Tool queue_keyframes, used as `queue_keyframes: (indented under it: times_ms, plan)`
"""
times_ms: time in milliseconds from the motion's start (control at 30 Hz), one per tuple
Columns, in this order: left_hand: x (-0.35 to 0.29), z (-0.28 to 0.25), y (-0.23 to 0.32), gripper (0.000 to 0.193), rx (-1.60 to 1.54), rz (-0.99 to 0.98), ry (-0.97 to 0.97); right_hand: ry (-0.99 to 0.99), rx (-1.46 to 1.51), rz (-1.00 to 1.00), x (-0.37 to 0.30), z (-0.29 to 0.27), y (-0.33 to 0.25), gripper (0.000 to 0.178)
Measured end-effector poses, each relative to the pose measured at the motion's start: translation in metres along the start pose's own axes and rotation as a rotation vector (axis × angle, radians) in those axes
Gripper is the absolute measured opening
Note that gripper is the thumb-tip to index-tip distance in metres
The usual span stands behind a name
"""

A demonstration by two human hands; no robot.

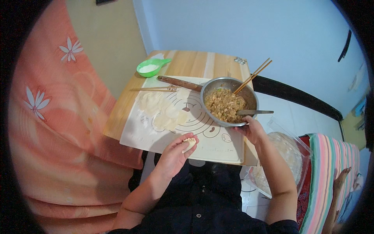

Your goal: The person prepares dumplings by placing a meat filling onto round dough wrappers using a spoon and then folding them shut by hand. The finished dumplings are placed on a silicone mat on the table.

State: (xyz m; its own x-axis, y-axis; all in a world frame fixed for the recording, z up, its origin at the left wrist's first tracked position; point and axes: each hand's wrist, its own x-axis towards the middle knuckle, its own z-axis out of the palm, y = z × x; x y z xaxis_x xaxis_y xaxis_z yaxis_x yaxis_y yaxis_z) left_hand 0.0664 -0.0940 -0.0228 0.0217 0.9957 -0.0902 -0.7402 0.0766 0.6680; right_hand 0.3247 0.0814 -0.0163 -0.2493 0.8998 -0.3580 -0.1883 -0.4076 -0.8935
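Pinching dumpling point(189, 144) in left hand point(174, 154) above mat point(220, 151) edge; well apart, gripping bowl point(227, 82) with right hand point(254, 132). Working at wooden bench point(193, 64) near wall point(233, 31).

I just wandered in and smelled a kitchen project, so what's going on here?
A person sits or stands at a wooden table. Their left hand holds a small, pale piece of dough, while their right hand is at the near side of a metal bowl. The bowl holds a chunky brown mixture, with chopsticks and a flat-handled utensil in it. Thin dough sheets lie on the white mat, left of the bowl.
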Motion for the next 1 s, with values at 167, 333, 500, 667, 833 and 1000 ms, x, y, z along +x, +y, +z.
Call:
queue_keyframes:
  times_ms: [167,333,500,667,833,1000]
  plan:
    - [-0.008,0.002,-0.001,0.030,-0.098,0.000,0.016,-0.060,-0.001,-0.015,-0.005,0.012,0.001,0.058]
    - [0.000,0.008,-0.017,0.034,-0.118,0.012,-0.020,-0.161,0.159,0.188,-0.090,0.064,0.052,0.073]
    - [0.014,0.030,-0.031,0.043,0.313,0.051,0.015,-0.365,0.471,0.228,-0.085,0.099,0.076,0.072]
    - [0.027,0.023,-0.030,0.047,0.984,0.348,-0.079,-0.340,0.649,0.226,-0.067,0.125,0.069,0.061]
    - [0.068,-0.024,0.059,0.044,1.159,0.625,0.080,-0.323,0.744,0.241,-0.059,0.119,0.053,0.049]
    - [0.145,-0.097,0.190,0.039,1.631,0.703,0.494,-0.265,0.648,0.289,-0.063,0.115,0.049,0.046]
